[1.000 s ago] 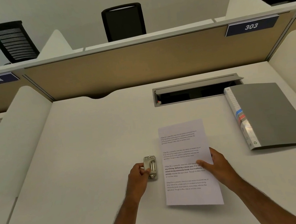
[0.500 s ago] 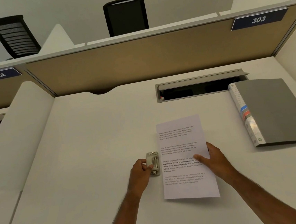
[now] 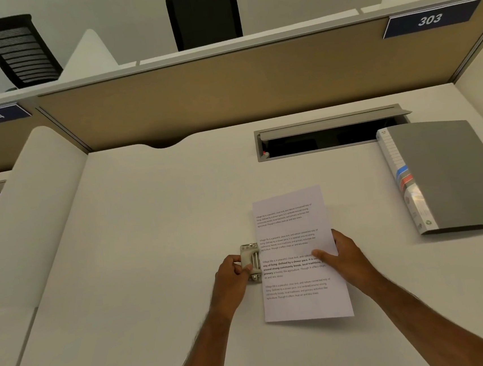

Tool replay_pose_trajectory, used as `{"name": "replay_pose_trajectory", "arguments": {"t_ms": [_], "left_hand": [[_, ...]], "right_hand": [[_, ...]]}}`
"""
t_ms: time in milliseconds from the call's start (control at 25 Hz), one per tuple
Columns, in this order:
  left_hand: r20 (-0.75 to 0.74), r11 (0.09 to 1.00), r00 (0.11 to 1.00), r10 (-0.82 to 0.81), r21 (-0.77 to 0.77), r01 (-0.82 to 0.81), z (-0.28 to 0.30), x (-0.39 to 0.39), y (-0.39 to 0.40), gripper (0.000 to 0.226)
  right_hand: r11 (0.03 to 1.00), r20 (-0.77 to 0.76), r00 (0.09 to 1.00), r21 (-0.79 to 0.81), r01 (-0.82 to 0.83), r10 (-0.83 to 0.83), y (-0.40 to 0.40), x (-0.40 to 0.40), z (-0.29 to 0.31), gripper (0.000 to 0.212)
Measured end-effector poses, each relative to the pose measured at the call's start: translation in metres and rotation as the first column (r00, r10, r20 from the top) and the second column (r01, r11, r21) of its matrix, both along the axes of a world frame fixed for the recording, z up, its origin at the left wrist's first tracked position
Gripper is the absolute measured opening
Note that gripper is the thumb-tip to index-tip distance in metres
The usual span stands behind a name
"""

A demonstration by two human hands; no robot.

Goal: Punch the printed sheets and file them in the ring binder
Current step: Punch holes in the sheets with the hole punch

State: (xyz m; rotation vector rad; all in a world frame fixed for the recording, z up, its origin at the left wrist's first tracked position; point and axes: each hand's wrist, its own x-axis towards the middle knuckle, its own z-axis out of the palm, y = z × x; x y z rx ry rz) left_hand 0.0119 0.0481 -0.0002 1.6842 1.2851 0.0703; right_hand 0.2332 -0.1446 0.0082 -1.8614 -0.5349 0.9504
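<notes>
Sheet [image 3: 296,254] has closed on the punch [image 3: 251,262]: clear gap between them 1 s ago, narrower 0.5 s ago, now its left edge touches or sits in the punch. Right hand [image 3: 346,256] moved left with the sheet. Left hand [image 3: 234,275] thumb now on the punch's front end.

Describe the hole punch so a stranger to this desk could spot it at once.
Start at the white desk and find the printed sheet lying near its front, right of centre. The hole punch sits at that sheet's left edge, gripped by the left hand. It is the only small, pale metal object there, far smaller than the grey ring binder to the right.
</notes>
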Motion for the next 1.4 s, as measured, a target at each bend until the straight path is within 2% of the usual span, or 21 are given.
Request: {"name": "replay_pose_trajectory", "arguments": {"t_ms": [400, 920, 1120, 1280, 1400], "left_hand": [[0.049, 1.000, 0.999, 0.012, -0.022, -0.011, -0.003, 0.001, 0.001, 0.012], [0.077, 0.998, 0.996, 0.050, -0.042, -0.047, 0.002, 0.009, 0.012, 0.015], [0.063, 0.986, 0.995, 0.074, 0.142, -0.083, 0.000, 0.035, 0.030, 0.019], [-0.067, 0.931, 0.998, -0.013, 0.364, 0.036, -0.008, 0.054, 0.035, 0.018], [-0.125, 0.887, 0.992, -0.034, 0.453, 0.087, -0.015, 0.061, 0.033, 0.016]], "right_hand": [[0.999, -0.040, 0.999, 0.017, -0.030, 0.031, 0.013, -0.006, -0.007, 0.046], [0.999, -0.024, 1.000, -0.041, -0.017, 0.016, 0.021, -0.005, -0.014, 0.048], [0.999, -0.036, 0.999, -0.047, -0.011, 0.009, 0.022, -0.005, -0.010, 0.045], [0.998, -0.056, 0.998, -0.060, -0.003, -0.001, 0.024, -0.005, -0.009, 0.043], [0.997, -0.063, 0.998, -0.073, 0.009, -0.014, 0.024, -0.004, -0.010, 0.044]]}}
